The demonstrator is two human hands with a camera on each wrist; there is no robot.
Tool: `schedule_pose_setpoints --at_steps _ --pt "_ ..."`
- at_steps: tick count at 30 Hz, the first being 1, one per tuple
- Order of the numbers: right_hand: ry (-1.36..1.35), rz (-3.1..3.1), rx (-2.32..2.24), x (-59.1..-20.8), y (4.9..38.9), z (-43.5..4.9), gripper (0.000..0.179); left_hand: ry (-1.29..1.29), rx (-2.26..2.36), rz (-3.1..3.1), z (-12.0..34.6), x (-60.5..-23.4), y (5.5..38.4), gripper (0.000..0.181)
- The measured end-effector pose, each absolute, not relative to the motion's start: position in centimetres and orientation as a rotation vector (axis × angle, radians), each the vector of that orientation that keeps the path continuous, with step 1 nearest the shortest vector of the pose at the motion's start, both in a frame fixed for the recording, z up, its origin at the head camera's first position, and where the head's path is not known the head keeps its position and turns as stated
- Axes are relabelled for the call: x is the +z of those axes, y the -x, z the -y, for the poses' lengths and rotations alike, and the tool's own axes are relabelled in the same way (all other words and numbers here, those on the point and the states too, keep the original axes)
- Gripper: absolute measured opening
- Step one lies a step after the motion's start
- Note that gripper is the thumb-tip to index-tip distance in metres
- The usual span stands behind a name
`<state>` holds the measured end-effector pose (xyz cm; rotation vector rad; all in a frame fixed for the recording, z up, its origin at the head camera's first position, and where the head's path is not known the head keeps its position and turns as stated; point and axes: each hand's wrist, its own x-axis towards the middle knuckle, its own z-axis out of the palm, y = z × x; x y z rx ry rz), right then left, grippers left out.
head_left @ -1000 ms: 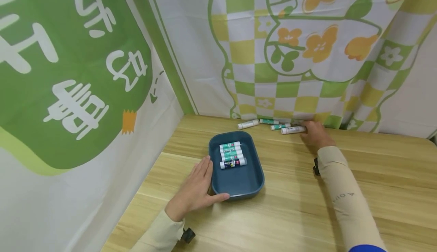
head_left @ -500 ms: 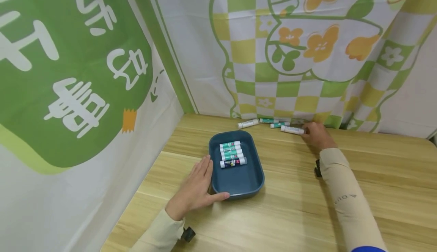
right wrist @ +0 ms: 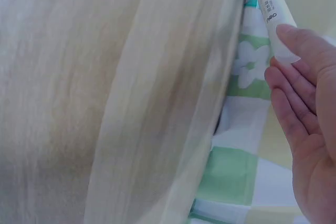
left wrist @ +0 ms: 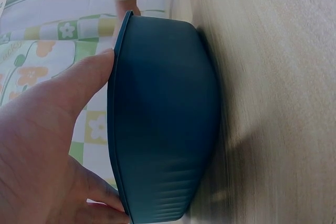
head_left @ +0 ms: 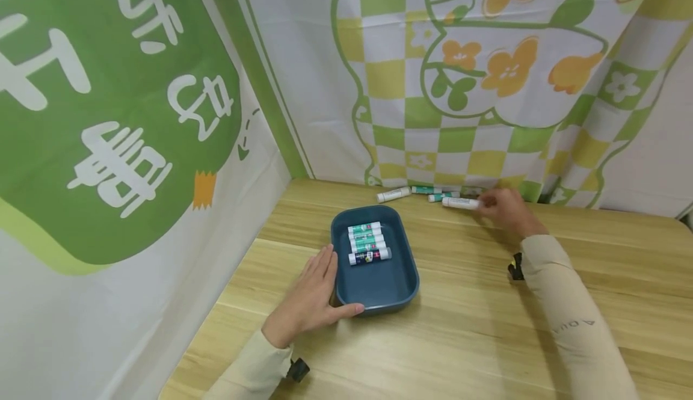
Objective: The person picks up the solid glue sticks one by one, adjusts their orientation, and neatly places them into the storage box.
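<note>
My left hand (head_left: 305, 295) rests along the left side of a dark blue tray (head_left: 403, 267), fingers extended and thumb at the near rim. In the left wrist view, the tray's outer wall (left wrist: 163, 108) stands beyond the thumb and fingers. Several glue sticks lie side by side in the tray, green-and-white ones (head_left: 366, 239) and a dark navy one (head_left: 370, 257). At the table's back edge my right hand (head_left: 509, 210) pinches the right end of a white glue stick (head_left: 459, 203) between thumb and fingers; the right wrist view shows this white stick (right wrist: 273, 11) close up.
Left of the right hand, another white glue stick (head_left: 393, 195) and two green ones (head_left: 426, 190) lie along the back edge of the wooden table (head_left: 449, 340). A printed checkered curtain (head_left: 455, 141) hangs right behind them. A green-and-white cloth (head_left: 206, 219) hangs along the left side.
The white glue stick in my right hand has shifted slightly left, and my right forearm has swung to the right. My left hand and the tray have stayed in place.
</note>
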<state>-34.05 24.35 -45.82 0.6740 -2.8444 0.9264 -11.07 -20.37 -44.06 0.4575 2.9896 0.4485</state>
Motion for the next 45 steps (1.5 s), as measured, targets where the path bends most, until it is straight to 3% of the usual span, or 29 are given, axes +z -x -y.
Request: schedule_pose_setpoints --at_steps 20,27,45 --pt "-0.754 2.702 1.024 -44.1 31.5 -21.8 0.023 -0.452 0.454 -2.982 20.4 -43.8 11.2 0.126" --pt "-0.884 2.668 1.000 -42.4 30.5 -20.1 0.027 -0.445 0.461 -2.977 20.3 -43.8 11.2 0.126" --pt "-1.140 2.597 1.015 -40.4 27.5 -14.3 0.017 -0.450 0.451 -2.983 20.3 -44.1 11.2 0.126"
